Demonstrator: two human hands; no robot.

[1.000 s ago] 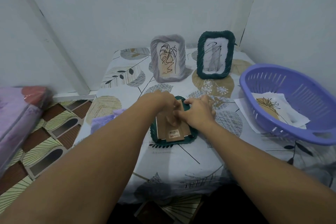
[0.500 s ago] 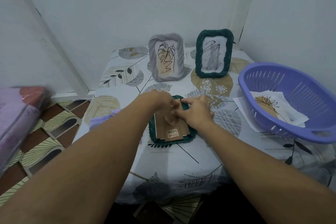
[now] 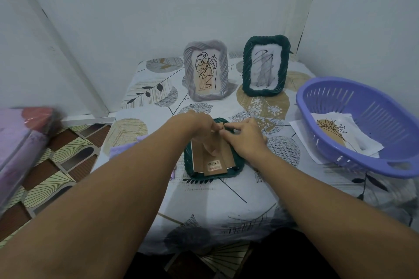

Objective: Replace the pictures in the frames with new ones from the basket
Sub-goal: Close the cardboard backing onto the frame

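Note:
A dark green frame (image 3: 192, 171) lies face down in the middle of the table, its brown backing board (image 3: 213, 161) up. My left hand (image 3: 199, 127) and my right hand (image 3: 244, 136) meet at the frame's far edge, fingers curled and pinching there at the backing board's top. Two frames stand upright at the back: a grey one (image 3: 205, 72) with a leaf drawing and a dark green one (image 3: 265, 65) with a scribble picture. A purple basket (image 3: 353, 97) at the right holds several pictures (image 3: 340, 133).
The table carries a leaf-patterned cloth (image 3: 215, 201). A loose white sheet (image 3: 299, 129) lies under the basket's left side. A purple object (image 3: 122, 149) peeks out behind my left forearm. A wrapped purple bundle (image 3: 20, 140) sits at the left over the tiled floor. Walls close in behind and to the right.
My right hand's fingers have drawn in closer to my left hand at the frame's top edge. The frame has stayed in place.

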